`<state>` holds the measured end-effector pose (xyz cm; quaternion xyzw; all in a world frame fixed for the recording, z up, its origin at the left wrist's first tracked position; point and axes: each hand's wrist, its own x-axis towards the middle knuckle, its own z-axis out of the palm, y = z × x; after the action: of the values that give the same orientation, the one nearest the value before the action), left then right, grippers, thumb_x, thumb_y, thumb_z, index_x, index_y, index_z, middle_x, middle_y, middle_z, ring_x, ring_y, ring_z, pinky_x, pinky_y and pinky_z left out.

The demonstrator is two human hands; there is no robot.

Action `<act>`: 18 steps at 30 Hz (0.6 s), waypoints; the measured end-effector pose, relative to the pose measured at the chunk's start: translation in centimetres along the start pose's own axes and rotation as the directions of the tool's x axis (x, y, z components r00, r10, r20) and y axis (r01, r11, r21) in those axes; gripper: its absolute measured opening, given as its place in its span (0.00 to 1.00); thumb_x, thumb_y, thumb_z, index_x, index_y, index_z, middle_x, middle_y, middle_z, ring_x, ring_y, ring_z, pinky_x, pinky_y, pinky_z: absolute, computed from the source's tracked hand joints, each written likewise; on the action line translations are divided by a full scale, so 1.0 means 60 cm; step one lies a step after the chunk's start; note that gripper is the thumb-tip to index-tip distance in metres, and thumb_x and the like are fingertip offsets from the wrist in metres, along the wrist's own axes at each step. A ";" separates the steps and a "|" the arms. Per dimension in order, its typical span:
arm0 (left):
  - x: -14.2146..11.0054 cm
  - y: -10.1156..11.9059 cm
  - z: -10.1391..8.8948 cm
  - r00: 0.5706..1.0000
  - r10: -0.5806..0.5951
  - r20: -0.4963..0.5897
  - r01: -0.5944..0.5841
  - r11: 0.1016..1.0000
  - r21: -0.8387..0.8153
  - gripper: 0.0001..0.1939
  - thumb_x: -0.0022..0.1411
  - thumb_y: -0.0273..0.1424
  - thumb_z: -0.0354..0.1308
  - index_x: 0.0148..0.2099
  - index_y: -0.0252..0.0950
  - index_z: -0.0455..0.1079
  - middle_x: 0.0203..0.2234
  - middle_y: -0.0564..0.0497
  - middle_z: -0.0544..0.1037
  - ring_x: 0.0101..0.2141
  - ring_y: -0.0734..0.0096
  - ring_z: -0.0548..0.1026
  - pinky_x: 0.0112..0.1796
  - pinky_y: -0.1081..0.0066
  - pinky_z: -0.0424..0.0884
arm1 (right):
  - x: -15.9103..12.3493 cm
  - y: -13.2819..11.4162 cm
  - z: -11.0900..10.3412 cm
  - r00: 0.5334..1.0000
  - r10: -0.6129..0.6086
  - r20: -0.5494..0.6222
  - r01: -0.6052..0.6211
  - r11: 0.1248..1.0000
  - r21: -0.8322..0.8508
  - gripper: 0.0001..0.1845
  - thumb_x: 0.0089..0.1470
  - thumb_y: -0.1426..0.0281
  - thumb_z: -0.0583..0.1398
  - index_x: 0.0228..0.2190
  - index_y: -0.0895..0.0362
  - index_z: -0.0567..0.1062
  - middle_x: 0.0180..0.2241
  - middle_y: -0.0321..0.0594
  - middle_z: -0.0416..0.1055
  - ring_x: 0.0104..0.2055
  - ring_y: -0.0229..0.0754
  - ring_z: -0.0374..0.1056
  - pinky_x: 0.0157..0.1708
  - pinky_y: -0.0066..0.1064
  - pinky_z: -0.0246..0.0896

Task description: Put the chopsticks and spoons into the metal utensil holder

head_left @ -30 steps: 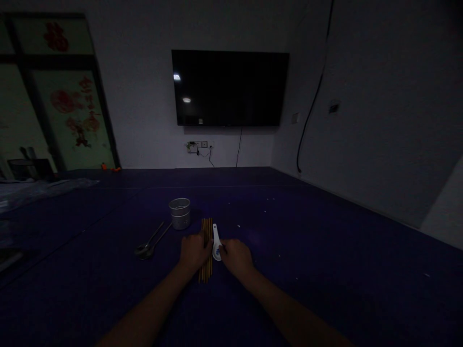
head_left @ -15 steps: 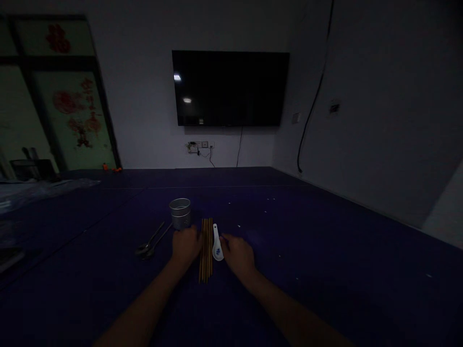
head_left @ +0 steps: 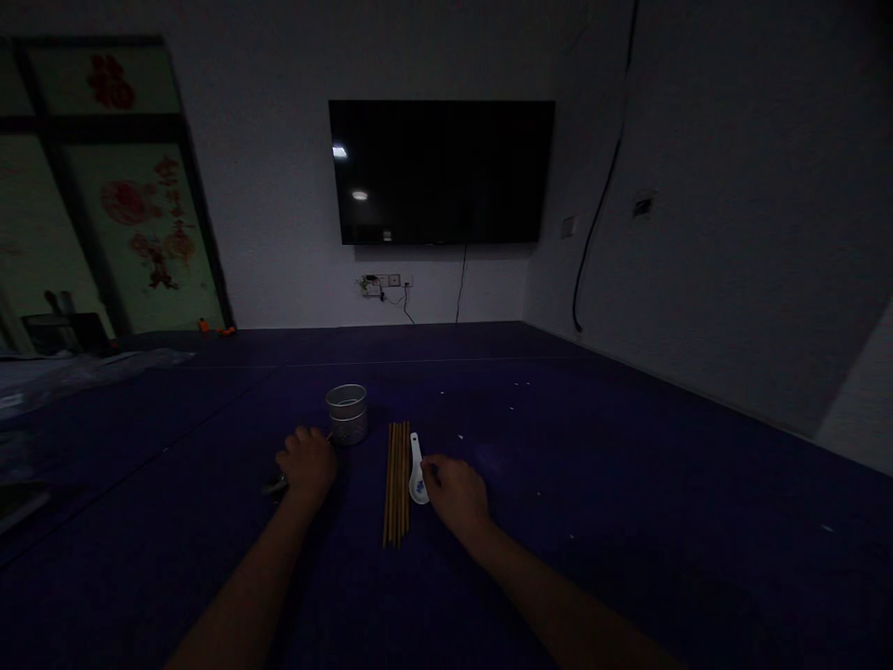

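A bundle of wooden chopsticks (head_left: 397, 482) lies lengthwise on the dark blue surface (head_left: 628, 521). A white ceramic spoon (head_left: 417, 468) with a blue pattern lies against its right side. My right hand (head_left: 455, 493) rests just right of the spoon, fingers curled, fingertips touching or nearly touching it. My left hand (head_left: 305, 462) lies over the metal spoons (head_left: 273, 485), fingers curled down on them; whether it grips them is hidden. A small metal cup (head_left: 347, 413) stands upright just beyond the left hand.
A black TV (head_left: 441, 172) hangs on the far wall above a socket with cables. Clear plastic sheeting (head_left: 62, 372) lies at the far left of the surface. A panel with red flower patterns (head_left: 139, 223) stands at the left.
My left hand has left the chopsticks and moved left onto the metal spoons. The right hand has stayed beside the ceramic spoon. The chopsticks lie uncovered.
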<state>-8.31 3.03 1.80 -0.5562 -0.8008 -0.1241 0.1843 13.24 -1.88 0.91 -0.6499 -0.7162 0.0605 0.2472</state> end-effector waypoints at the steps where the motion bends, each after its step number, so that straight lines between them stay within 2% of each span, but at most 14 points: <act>1: 0.002 -0.004 0.001 1.000 -0.014 0.016 0.013 1.000 0.006 0.20 0.62 0.26 0.38 0.46 0.27 0.69 0.40 0.33 0.70 0.43 0.52 0.67 0.37 0.62 0.61 | 0.000 0.000 0.000 1.000 -0.001 -0.002 0.001 1.000 0.001 0.18 0.60 0.63 0.49 0.43 0.49 0.76 0.37 0.40 0.77 0.39 0.41 0.72 0.35 0.26 0.58; 7: 0.010 -0.028 -0.006 0.992 -0.077 0.096 0.076 0.997 0.018 0.20 0.60 0.24 0.40 0.47 0.25 0.69 0.41 0.32 0.72 0.44 0.52 0.69 0.38 0.62 0.62 | -0.001 -0.002 -0.003 1.000 -0.009 -0.003 0.009 1.000 0.011 0.17 0.60 0.63 0.49 0.41 0.50 0.77 0.36 0.40 0.77 0.38 0.41 0.72 0.34 0.27 0.58; 12: 0.022 -0.040 -0.004 0.968 -0.144 0.207 0.152 0.988 -0.025 0.19 0.59 0.25 0.41 0.47 0.28 0.69 0.42 0.32 0.73 0.44 0.51 0.70 0.38 0.61 0.64 | 0.000 0.000 0.000 1.000 -0.013 0.000 0.013 1.000 0.002 0.17 0.60 0.64 0.50 0.40 0.49 0.77 0.37 0.38 0.77 0.38 0.40 0.72 0.33 0.26 0.57; 18: 0.026 -0.043 0.004 0.966 -0.138 0.220 0.154 0.987 -0.056 0.19 0.59 0.25 0.41 0.47 0.29 0.69 0.42 0.32 0.73 0.45 0.51 0.71 0.38 0.60 0.65 | 0.001 0.003 0.004 1.000 -0.019 -0.009 0.020 1.000 0.006 0.17 0.60 0.64 0.49 0.40 0.49 0.77 0.36 0.38 0.77 0.38 0.40 0.72 0.33 0.26 0.57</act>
<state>-11.26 3.54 2.27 -0.5121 -0.8498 -0.1055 0.0666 13.29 -1.73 0.68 -0.6423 -0.7212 0.0576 0.2530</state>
